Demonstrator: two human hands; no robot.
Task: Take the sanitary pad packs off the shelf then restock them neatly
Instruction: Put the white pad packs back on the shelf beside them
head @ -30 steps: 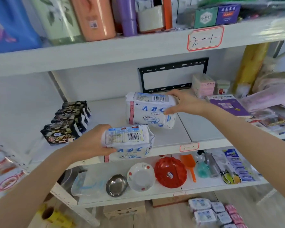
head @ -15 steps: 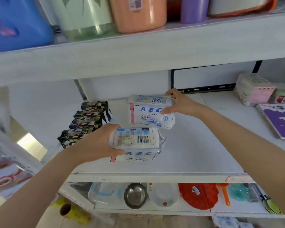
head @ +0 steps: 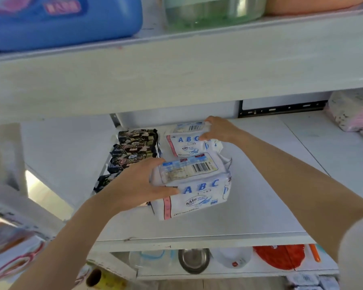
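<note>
Two white "ABC" sanitary pad packs stand on the white middle shelf (head: 260, 206), one behind the other. My left hand (head: 138, 183) grips the left end of the near pack (head: 199, 189), thumb on its front and fingers over its top. My right hand (head: 216, 129) holds the right end of the far pack (head: 184, 141), fingers curled over its top edge. A row of several black pad packs (head: 134, 149) lies just left of both white packs, the far white pack close beside it.
The upper shelf board (head: 176, 65) hangs low overhead with a blue jug (head: 61, 19) and tubs on it. Pink packs (head: 352, 109) sit at the far right of the middle shelf. Bowls and a red plate (head: 279, 256) lie on the shelf below.
Both white packs moved left and back, now beside the black packs. The near pack has come down onto the shelf. The camera has moved closer and lower.
</note>
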